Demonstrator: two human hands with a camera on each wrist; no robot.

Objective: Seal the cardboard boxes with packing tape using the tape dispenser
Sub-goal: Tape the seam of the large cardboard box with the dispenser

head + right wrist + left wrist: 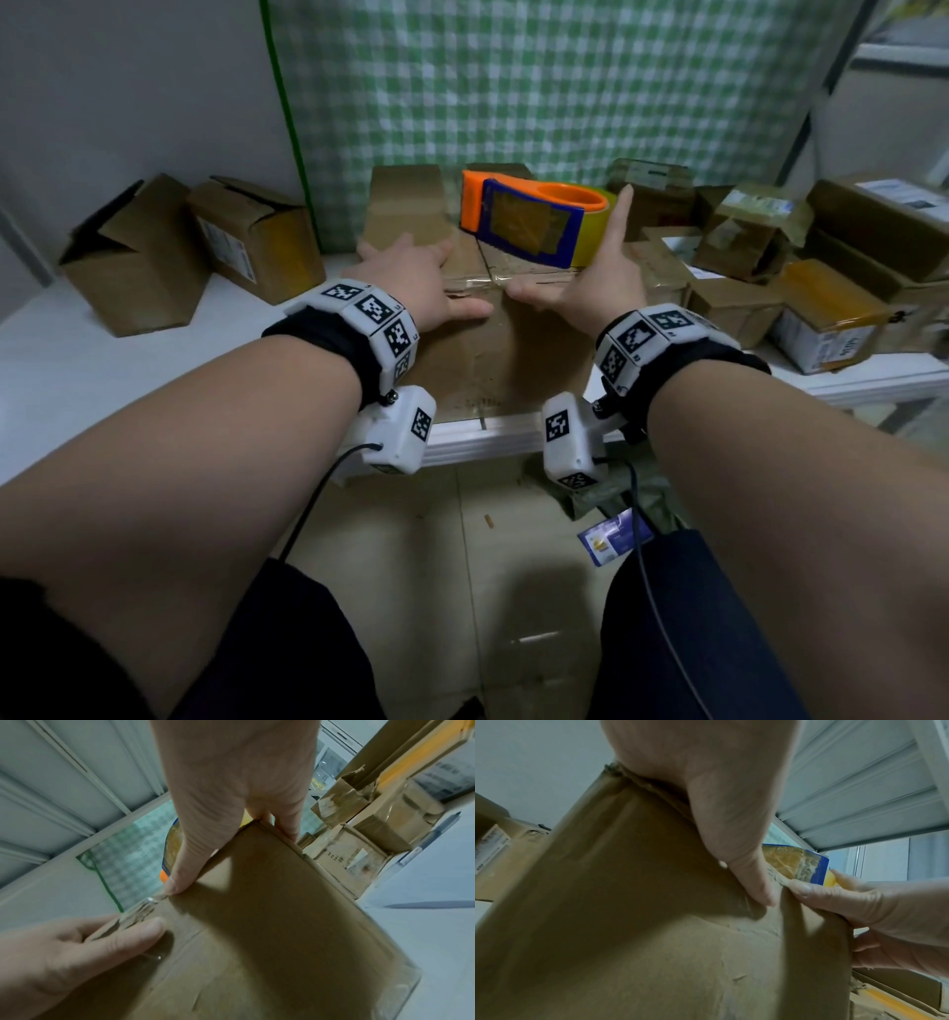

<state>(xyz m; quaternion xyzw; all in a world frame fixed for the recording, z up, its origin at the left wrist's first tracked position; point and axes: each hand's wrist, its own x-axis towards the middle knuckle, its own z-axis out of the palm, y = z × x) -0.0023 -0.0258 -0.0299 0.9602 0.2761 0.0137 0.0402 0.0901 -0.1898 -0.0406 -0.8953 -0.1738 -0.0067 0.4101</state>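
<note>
Two bare hands press on a brown cardboard box (pixel 493 349) standing at the front edge of a white table (pixel 102 360). The left hand (pixel 411 280) lies flat on the box top, fingers spread straight, its thumb along the near top edge beside a strip of clear packing tape (pixel 477 282) that crosses the centre seam. The right hand (pixel 590 288) rests on the box's right top corner, index finger straight and raised, thumb pressed to the near edge by the tape; neither hand grips anything. An orange-and-blue plastic tape dispenser (pixel 529 216), loaded with a yellowish roll, sits on the far part of the box top, apparently touching the right index finger, though the blur leaves that unsure. Opened brown cardboard boxes (pixel 195 246) lie to the left, a crowd of taped parcels (pixel 801 277) to the right, and a green-checked curtain (pixel 539 92) hangs behind.
</note>
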